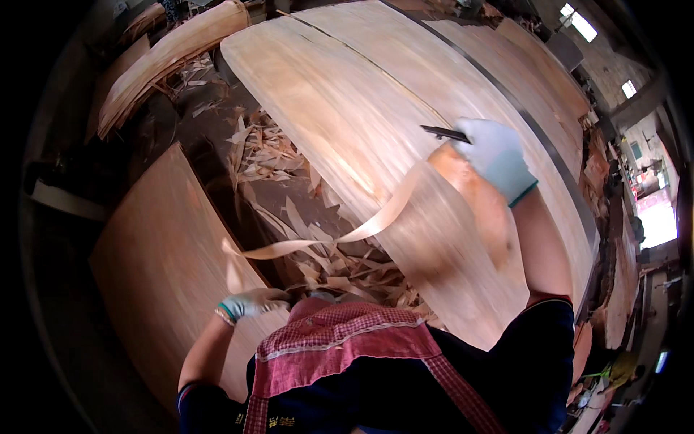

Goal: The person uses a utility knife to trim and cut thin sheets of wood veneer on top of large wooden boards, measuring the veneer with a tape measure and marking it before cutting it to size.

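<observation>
My right hand [495, 148], in a white glove with a green cuff, is closed round a slim black knife [442, 133] above a large pale wood veneer sheet [340, 94]. Beneath this hand and forearm is an orange-brown patch [466, 184] of the wood. A long, thin veneer strip [369, 226] curls from near that patch across the gap to the left. Its far end hangs just above my left hand [254, 302]. That gloved hand is low by my apron, fingers stretched rightward and loosely apart, over another veneer stack [163, 253]. No grip on the strip is visible.
Loose veneer scraps [271, 155] fill the gap between the two stacks. A curved bundle of veneer [173, 58] lies at the far left. A dark straight bar [520, 108] runs along the large sheet, with more veneer [520, 65] beyond. Another person [620, 370] is at lower right.
</observation>
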A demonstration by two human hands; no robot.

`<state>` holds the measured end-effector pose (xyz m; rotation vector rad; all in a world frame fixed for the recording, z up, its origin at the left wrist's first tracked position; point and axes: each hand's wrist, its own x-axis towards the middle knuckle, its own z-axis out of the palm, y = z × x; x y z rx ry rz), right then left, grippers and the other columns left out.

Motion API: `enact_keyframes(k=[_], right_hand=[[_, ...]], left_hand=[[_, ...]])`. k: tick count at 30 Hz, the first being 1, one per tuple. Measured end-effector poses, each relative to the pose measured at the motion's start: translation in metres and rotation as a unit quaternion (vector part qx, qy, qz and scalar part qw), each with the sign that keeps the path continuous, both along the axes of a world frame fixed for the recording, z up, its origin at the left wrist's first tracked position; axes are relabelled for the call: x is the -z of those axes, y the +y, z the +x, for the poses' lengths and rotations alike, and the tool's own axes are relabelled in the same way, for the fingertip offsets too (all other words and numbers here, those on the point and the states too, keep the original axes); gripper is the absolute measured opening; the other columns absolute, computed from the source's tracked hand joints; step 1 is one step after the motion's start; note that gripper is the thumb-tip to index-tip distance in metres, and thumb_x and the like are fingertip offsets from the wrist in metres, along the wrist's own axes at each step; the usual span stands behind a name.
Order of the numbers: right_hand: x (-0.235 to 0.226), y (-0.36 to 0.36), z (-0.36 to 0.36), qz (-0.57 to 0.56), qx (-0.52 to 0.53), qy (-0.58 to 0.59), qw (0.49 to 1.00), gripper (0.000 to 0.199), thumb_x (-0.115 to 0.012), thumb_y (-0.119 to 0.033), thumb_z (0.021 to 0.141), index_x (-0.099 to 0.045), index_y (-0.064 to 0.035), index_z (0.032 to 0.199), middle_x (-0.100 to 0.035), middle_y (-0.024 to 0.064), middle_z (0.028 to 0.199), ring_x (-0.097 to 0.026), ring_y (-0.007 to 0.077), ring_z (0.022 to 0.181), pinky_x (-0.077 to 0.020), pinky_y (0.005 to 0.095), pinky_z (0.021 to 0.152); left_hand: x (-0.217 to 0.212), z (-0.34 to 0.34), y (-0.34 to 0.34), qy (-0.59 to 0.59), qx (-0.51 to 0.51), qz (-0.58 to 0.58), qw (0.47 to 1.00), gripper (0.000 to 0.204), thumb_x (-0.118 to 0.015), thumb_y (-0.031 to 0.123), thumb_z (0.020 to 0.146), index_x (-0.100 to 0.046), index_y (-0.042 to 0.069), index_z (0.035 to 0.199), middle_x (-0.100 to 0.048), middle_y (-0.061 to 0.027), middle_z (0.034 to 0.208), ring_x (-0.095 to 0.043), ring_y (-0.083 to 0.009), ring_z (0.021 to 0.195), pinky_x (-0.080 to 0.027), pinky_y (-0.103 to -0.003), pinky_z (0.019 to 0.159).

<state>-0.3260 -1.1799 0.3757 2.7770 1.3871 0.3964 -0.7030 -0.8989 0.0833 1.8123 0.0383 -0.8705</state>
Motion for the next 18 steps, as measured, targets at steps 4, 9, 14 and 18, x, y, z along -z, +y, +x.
enact_keyframes(k=[4, 9, 14, 18], right_hand=[[-0.012, 0.091, 0.005, 0.001, 0.003, 0.085, 0.996, 0.011, -0.056, -0.02, 0.077, -0.062, -0.0113, 0.08, -0.061, 0.013, 0.07, -0.058, 0.034, 0.069, -0.0452, 0.0435, 0.062], [-0.039, 0.159, 0.015, 0.024, -0.02, 0.069, 0.997, 0.011, -0.055, -0.018, 0.078, -0.06, -0.0091, 0.079, -0.06, 0.0144, 0.073, -0.057, 0.0342, 0.067, -0.0438, 0.0425, 0.06], [-0.065, 0.211, 0.043, 0.064, -0.036, 0.07, 0.995, 0.008, -0.06, -0.014, 0.078, -0.06, -0.0068, 0.082, -0.057, 0.0167, 0.073, -0.055, 0.0353, 0.067, -0.0439, 0.0395, 0.058], [-0.054, 0.232, 0.106, 0.101, 0.011, 0.111, 0.989, 0.01, -0.063, -0.014, 0.077, -0.061, -0.0063, 0.084, -0.058, 0.0164, 0.074, -0.057, 0.0351, 0.069, -0.0448, 0.0392, 0.06]], left_hand=[[-0.106, 0.058, 0.019, -0.134, -0.241, -0.162, 0.948, 0.072, -0.067, 0.037, 0.087, -0.037, -0.002, 0.139, -0.048, -0.0165, 0.135, -0.046, -0.0242, 0.126, -0.037, -0.034, 0.104], [-0.091, 0.192, 0.042, -0.423, -0.273, 0.17, 0.847, 0.104, -0.079, 0.039, 0.072, -0.019, -0.009, 0.142, -0.03, -0.0295, 0.144, -0.031, -0.0384, 0.135, -0.028, -0.041, 0.111], [-0.014, 0.291, 0.071, -0.467, -0.289, 0.164, 0.82, 0.078, -0.073, 0.022, 0.08, -0.031, -0.005, 0.14, -0.043, -0.0253, 0.137, -0.047, -0.0333, 0.125, -0.039, -0.037, 0.103], [-0.027, 0.325, 0.168, -0.226, -0.228, -0.127, 0.939, 0.023, -0.06, 0.015, 0.092, -0.06, 0.001, 0.11, -0.065, -0.0054, 0.088, -0.059, -0.0096, 0.082, -0.049, -0.022, 0.078]])
